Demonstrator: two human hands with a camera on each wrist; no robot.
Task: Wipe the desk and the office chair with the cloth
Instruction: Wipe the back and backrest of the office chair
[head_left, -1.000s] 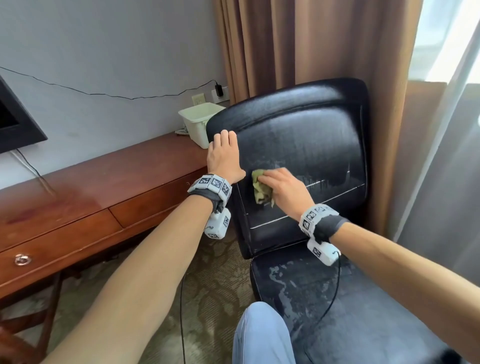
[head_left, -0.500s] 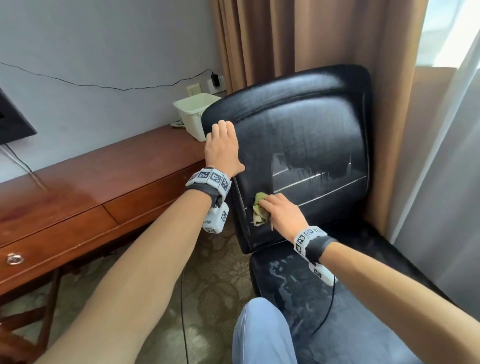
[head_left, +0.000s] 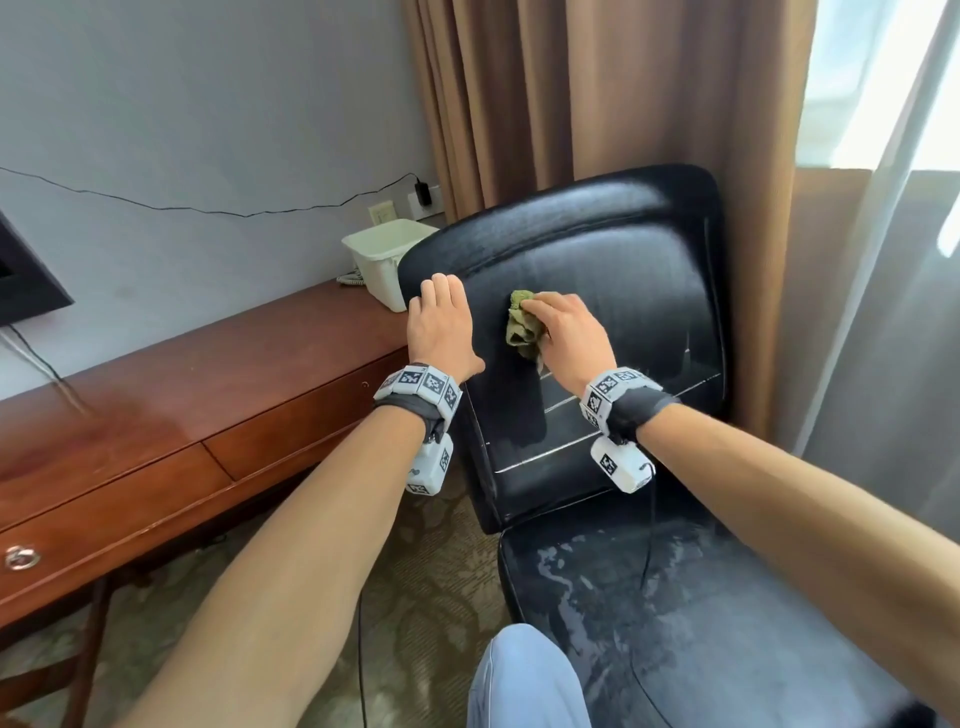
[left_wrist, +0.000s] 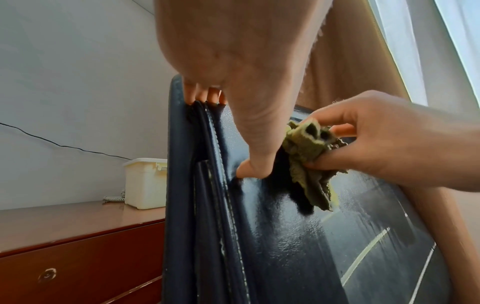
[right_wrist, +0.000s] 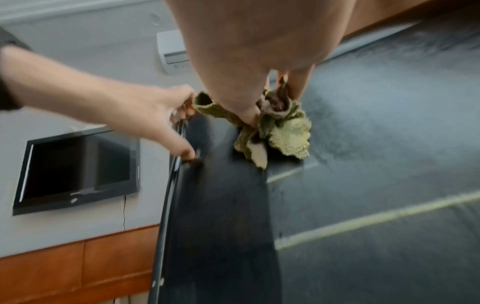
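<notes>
brown curtains hang behind the chair. my left hand clamps its nine o'clock edge; my right hand presses the bunched cloth beside it. pushing hard could swivel the chair.

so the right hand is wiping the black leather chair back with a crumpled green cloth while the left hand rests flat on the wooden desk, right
Not quite. The left hand is not on the brown wooden desk; it grips the side edge of the black leather chair back, as the left wrist view shows. The rest holds: the right hand presses the crumpled green cloth against the chair back.
</notes>
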